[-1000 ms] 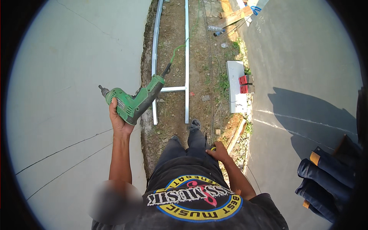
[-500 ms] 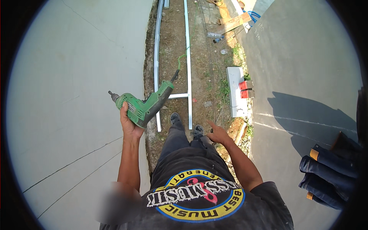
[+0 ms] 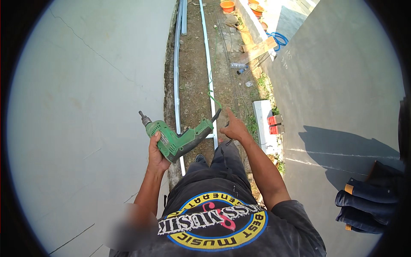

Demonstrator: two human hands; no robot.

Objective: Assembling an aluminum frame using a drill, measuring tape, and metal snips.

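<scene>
Green drill held over a dirt strip between two concrete slabs.

White rails (image 3: pixel 177 77) run lengthwise down the dirt strip (image 3: pixel 195 81). The drill (image 3: pixel 176 139) lies slantwise, chuck aimed up-left, cord end to the right. The left hand (image 3: pixel 155 153) is wrapped tight round its grip, forearm raised. The right hand (image 3: pixel 233 127) is loosely open, forefinger out, beside the green cord (image 3: pixel 212 92). Orange tubs (image 3: pixel 227 5) sit far off; contents unclear.

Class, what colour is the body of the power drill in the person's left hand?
Green, with a dark metal chuck; the drill shows best in the head view.
</scene>
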